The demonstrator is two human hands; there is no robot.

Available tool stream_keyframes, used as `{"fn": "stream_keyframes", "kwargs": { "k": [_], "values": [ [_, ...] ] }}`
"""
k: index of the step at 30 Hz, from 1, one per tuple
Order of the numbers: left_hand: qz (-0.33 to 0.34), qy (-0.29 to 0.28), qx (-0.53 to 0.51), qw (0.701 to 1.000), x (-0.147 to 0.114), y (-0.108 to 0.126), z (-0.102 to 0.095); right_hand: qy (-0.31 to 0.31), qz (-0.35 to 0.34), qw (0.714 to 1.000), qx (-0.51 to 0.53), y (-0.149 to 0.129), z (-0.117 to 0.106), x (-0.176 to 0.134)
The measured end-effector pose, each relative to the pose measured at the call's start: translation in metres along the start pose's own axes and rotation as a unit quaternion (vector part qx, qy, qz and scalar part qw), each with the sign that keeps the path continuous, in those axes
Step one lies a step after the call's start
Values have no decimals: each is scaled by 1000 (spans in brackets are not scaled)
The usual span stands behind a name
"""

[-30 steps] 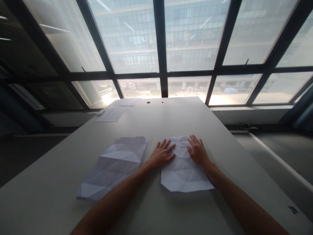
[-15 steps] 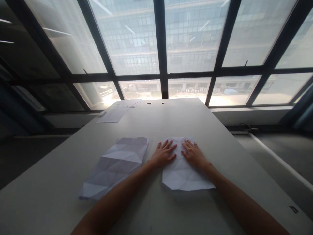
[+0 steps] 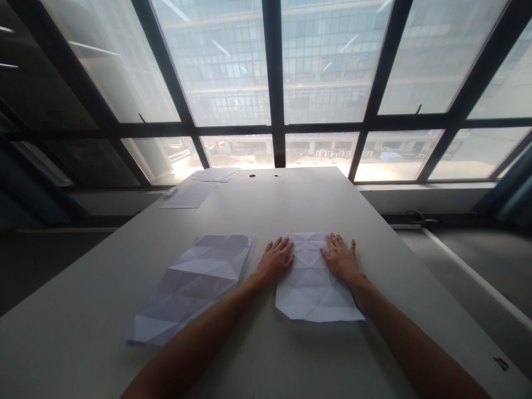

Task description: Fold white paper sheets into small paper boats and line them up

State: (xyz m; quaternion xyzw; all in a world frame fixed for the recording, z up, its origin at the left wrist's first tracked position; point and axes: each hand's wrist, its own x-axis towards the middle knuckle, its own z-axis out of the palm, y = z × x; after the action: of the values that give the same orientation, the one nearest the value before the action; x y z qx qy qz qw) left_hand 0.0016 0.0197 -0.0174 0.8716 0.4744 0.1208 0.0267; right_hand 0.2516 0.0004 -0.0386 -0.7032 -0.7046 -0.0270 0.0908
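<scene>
A creased sheet of white paper (image 3: pixel 311 288) lies on the table in front of me, with fold lines crossing its surface and a slightly raised near edge. My left hand (image 3: pixel 276 258) rests on its upper left edge, fingers spread. On the upper right edge lies my right hand (image 3: pixel 341 259), also flat, with its fingers apart. Neither hand grips anything. Left of my left forearm is a second creased paper (image 3: pixel 199 282), its folds standing up in ridges; the forearm passes over or beside its right edge.
The white table (image 3: pixel 266 216) stretches away toward the large windows (image 3: pixel 233 66). At its far left are flat white sheets (image 3: pixel 189 196) and a small pale object I cannot make out. Two cable holes sit near the far edge. A small dark item (image 3: pixel 501 363) lies at the right edge.
My hands have slid apart toward the paper's two sides, the right hand moving farther to the right. More of the creased middle now shows between them.
</scene>
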Motion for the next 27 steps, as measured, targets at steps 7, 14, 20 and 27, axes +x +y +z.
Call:
{"fn": "stream_keyframes", "kwargs": {
  "k": [7, 14, 20, 27],
  "values": [
    [26, 13, -34, 999, 2, -2, 0, -3, 26, 1000, 14, -2, -2, 1],
    [87, -48, -4, 995, -5, 1, -11, 88, 32, 996, -2, -6, -13, -2],
    [103, -60, 8, 993, -6, 2, -14, 56, -129, 988, 57, -28, -15, -11],
    [103, -62, 19, 993, -5, -1, -10, -46, -149, 984, 86, -35, -10, -14]
  ]
}}
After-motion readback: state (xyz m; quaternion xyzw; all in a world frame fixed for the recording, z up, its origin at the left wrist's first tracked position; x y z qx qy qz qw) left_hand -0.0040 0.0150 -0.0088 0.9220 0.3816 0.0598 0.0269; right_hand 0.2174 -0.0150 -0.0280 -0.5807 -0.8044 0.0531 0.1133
